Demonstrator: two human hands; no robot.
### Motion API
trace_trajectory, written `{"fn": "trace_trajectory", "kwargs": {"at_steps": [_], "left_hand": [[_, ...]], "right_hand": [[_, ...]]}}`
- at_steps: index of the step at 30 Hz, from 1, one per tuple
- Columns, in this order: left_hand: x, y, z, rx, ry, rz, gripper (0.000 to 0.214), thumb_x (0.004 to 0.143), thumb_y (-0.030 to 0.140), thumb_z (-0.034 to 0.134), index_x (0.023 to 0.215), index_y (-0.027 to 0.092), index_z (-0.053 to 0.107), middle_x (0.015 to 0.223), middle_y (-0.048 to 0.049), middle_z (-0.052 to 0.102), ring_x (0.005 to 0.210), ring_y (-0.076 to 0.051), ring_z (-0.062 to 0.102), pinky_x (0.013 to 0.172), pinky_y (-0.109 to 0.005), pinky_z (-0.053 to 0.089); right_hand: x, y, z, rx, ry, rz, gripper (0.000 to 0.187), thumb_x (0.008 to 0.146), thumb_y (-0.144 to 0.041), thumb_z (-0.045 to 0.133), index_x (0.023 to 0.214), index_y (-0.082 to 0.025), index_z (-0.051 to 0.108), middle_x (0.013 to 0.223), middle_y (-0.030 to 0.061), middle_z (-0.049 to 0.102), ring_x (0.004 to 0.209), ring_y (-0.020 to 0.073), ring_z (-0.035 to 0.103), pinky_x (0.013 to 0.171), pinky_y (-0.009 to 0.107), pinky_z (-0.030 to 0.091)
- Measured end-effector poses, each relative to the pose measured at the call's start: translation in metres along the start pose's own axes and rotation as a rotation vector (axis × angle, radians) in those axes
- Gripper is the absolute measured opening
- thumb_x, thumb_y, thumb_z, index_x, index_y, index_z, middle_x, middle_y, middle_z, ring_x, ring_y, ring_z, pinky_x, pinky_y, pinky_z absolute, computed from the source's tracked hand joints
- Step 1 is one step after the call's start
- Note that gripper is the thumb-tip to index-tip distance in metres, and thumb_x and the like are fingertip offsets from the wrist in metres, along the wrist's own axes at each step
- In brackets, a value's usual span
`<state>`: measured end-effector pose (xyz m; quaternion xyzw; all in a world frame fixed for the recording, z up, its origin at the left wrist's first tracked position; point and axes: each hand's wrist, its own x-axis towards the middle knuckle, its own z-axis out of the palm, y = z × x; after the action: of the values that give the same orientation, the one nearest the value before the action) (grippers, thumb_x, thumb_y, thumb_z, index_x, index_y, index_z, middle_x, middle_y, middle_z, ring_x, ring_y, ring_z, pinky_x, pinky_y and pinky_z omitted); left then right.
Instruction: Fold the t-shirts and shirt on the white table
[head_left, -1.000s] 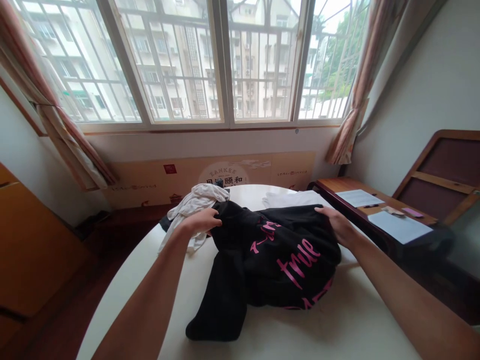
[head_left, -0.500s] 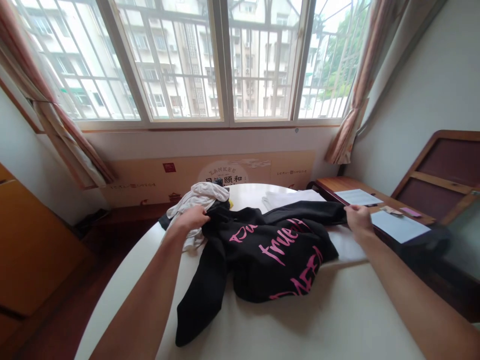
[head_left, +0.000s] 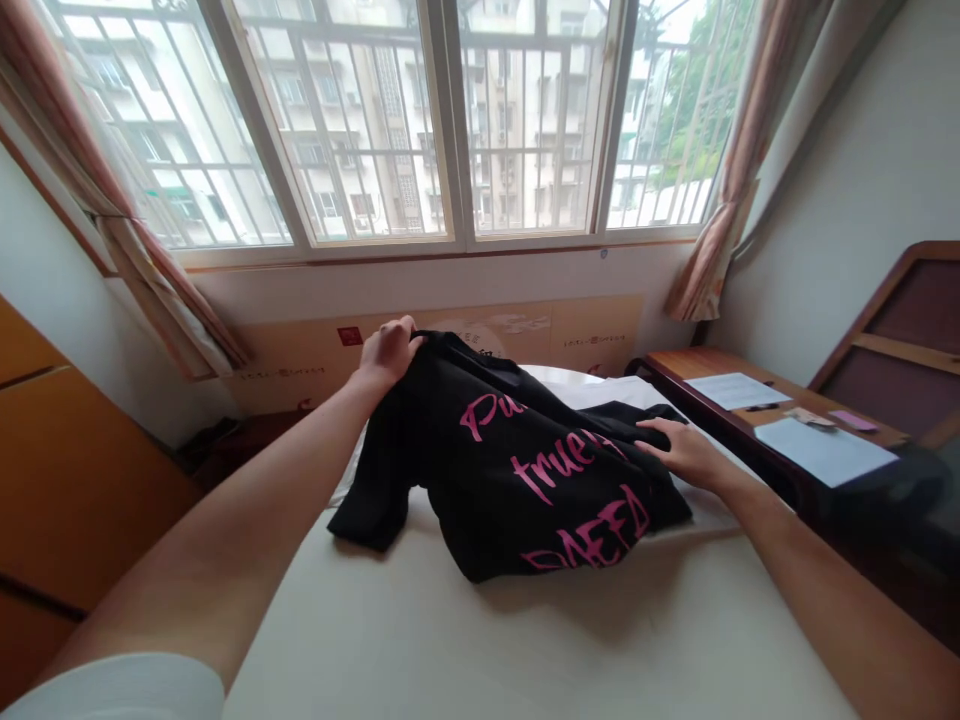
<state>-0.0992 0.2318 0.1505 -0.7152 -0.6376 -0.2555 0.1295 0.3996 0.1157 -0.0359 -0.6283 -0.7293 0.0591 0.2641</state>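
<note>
Black fabric garment with pink lettering (head_left: 510, 470) lay bunched on a white curved-edged surface (head_left: 525, 640), its top end lifted. Left hand (head_left: 388, 355) was closed, gripping the garment's upper edge; right hand (head_left: 694, 453) was open, resting on it. Brown wooden desk (head_left: 675, 365) stood just right, pale paper sheets (head_left: 825, 450) on it, and a barred glass window (head_left: 360, 130) was beyond.

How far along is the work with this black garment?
Done: a flat white cloth lies beyond it. In hand: the left hand lifts the black pink-lettered garment while the right hand presses it. Remaining: it lies bunched, unfolded, on the white surface.
</note>
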Motion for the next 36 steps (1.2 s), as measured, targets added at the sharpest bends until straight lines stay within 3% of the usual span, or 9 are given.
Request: {"fn": "trace_trajectory", "kwargs": {"at_steps": [5,9,12,14,17,21,27,33,36], "left_hand": [[-0.011,0.051,0.021,0.052,0.036,-0.035,0.042,0.094,0.024,0.062,0.130,0.005,0.054,0.135,-0.0284,0.059,0.129,-0.041,0.055,0.109,-0.049,0.041],[-0.101,0.111,0.018,-0.248,-0.242,0.399,0.027,0.101,0.032,0.052,0.117,0.014,0.062,0.120,-0.0162,0.065,0.115,-0.030,0.061,0.105,-0.041,0.046],[-0.187,0.136,0.006,-0.361,-0.432,0.597,0.038,0.099,0.050,0.057,0.121,0.020,0.062,0.123,-0.0131,0.065,0.114,-0.031,0.061,0.105,-0.045,0.048],[-0.232,0.139,0.003,-0.379,-0.448,0.645,0.067,0.087,0.059,0.070,0.138,0.017,0.054,0.137,-0.0183,0.061,0.126,-0.037,0.056,0.110,-0.052,0.045],[-0.264,0.131,0.011,-0.337,-0.408,0.594,0.074,0.080,0.033,0.073,0.146,0.014,0.046,0.150,-0.0223,0.054,0.139,-0.041,0.049,0.117,-0.055,0.040],[-0.259,0.116,0.014,-0.296,-0.499,0.433,0.042,0.077,0.006,0.052,0.116,0.019,0.062,0.118,-0.0149,0.072,0.110,-0.032,0.069,0.095,-0.044,0.053],[-0.226,0.089,-0.038,-0.667,-0.494,0.139,0.025,0.090,0.021,0.046,0.109,0.027,0.061,0.093,-0.0022,0.075,0.086,-0.023,0.071,0.080,-0.032,0.051],[-0.210,0.067,-0.049,-0.642,-1.049,0.305,0.024,0.092,0.037,0.048,0.088,0.023,0.067,0.096,-0.0008,0.070,0.088,-0.022,0.062,0.075,-0.030,0.042],[-0.210,0.065,-0.042,-0.639,-1.146,0.359,0.033,0.097,0.046,0.048,0.078,0.021,0.060,0.079,0.0011,0.060,0.071,-0.017,0.051,0.064,-0.030,0.034]], "right_hand": [[0.007,-0.008,0.000,-0.223,0.100,0.104,0.031,0.100,-0.032,0.049,0.111,-0.020,0.075,0.116,0.0158,0.078,0.110,0.0327,0.072,0.095,0.040,0.051],[0.008,-0.017,-0.003,-0.320,0.231,0.175,0.038,0.106,-0.037,0.039,0.106,-0.020,0.073,0.112,0.0168,0.078,0.107,0.0341,0.071,0.093,0.043,0.047],[0.008,-0.025,-0.008,-0.382,0.274,0.252,0.042,0.107,-0.038,0.035,0.101,-0.019,0.073,0.098,0.0181,0.078,0.100,0.0342,0.071,0.093,0.045,0.045],[0.008,-0.027,-0.012,-0.396,0.307,0.308,0.044,0.107,-0.038,0.035,0.101,-0.018,0.074,0.092,0.0193,0.077,0.094,0.0344,0.072,0.091,0.045,0.045],[0.007,-0.023,-0.022,-0.356,0.377,0.397,0.048,0.106,-0.042,0.035,0.105,-0.017,0.076,0.093,0.0212,0.077,0.090,0.0360,0.072,0.084,0.044,0.046],[0.004,-0.007,-0.035,-0.302,0.403,0.469,0.053,0.103,-0.047,0.035,0.106,-0.017,0.078,0.102,0.0252,0.077,0.094,0.0406,0.072,0.080,0.046,0.049],[0.000,0.015,-0.031,-0.367,0.175,0.531,0.042,0.095,-0.044,0.047,0.102,-0.017,0.080,0.102,0.0246,0.077,0.099,0.0439,0.072,0.085,0.058,0.051],[-0.003,-0.002,-0.030,-0.399,0.230,0.191,0.042,0.088,-0.026,0.051,0.122,-0.021,0.074,0.126,0.0165,0.074,0.122,0.0381,0.065,0.112,0.063,0.038],[0.005,-0.021,-0.028,-0.217,0.220,0.082,0.040,0.091,-0.034,0.053,0.123,-0.020,0.074,0.131,0.0154,0.073,0.124,0.0351,0.066,0.113,0.051,0.043]]}}
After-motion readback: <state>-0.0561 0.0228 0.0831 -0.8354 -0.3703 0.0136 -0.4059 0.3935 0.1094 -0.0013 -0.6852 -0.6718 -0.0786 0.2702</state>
